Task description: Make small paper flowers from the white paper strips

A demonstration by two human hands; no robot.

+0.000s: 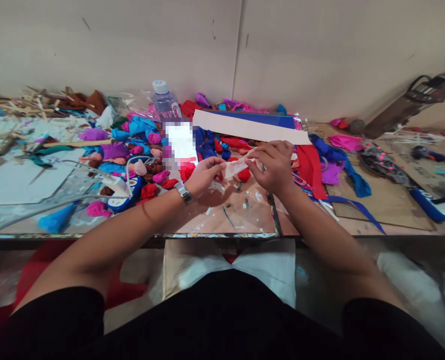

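Observation:
Between my two hands stretches a pale pink crepe paper strip (235,168), thin and partly see-through, held just above the table. My left hand (204,179), with a watch on its wrist, pinches the strip's left end. My right hand (272,167) has its thumb and fingers closed on the other end, and the fingers hide part of it. Small red crumpled paper pieces (244,175) lie just behind the strip. Red paper strips (312,170) lie beside my right hand.
Behind my hands lie a long cream strip (250,127), a bright phone-like screen (180,142) and a clear bottle (165,102). Crumpled coloured paper covers the left, with a white cable (57,206) crossing there. Cardboard (391,205) and a blue ribbon (361,207) lie right.

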